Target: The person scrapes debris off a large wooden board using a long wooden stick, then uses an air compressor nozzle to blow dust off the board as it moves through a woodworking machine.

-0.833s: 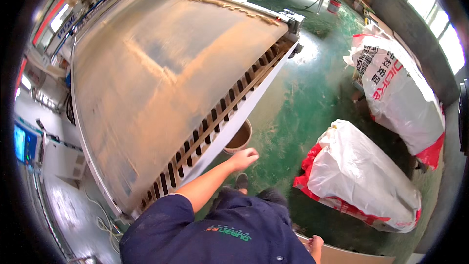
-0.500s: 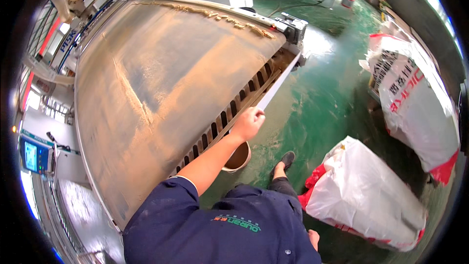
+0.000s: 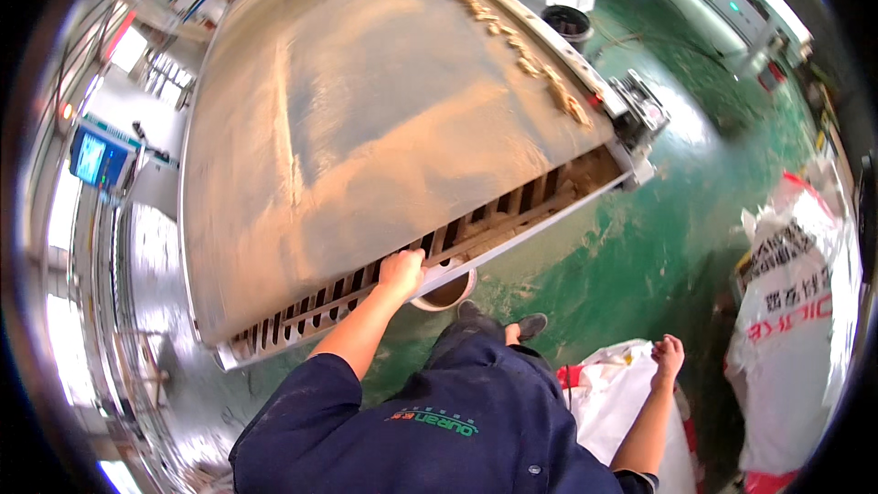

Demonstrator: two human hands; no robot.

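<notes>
My left hand [image 3: 402,273] is closed over the near edge of a large machine bed [image 3: 347,119], above its slotted trough [image 3: 494,224]. Whatever its fingers grip, if anything, is hidden under the knuckles. Pale brown dust coats the bed in streaks, with a ridge of clumped dust [image 3: 498,27] along the far right side. Just beyond the trough, below my left hand, a round bucket [image 3: 468,288] stands on the floor. Out to the right, my right hand [image 3: 668,359] hangs in the air with loosely bent fingers, showing nothing in them, over a white plastic sack [image 3: 613,393].
Another large white sack with red parts [image 3: 786,329] stands at the right. A metal fitting [image 3: 640,105] juts from the bed's right corner. A control panel with a lit screen [image 3: 96,160] is at the left. Dust lies on the green floor [image 3: 585,265]. A dark bin [image 3: 567,26] stands farther back.
My view has shifted, so the whole slotted trough now shows. My left hand has moved left along the bed edge. My right hand has risen and swung outward to the right.
</notes>
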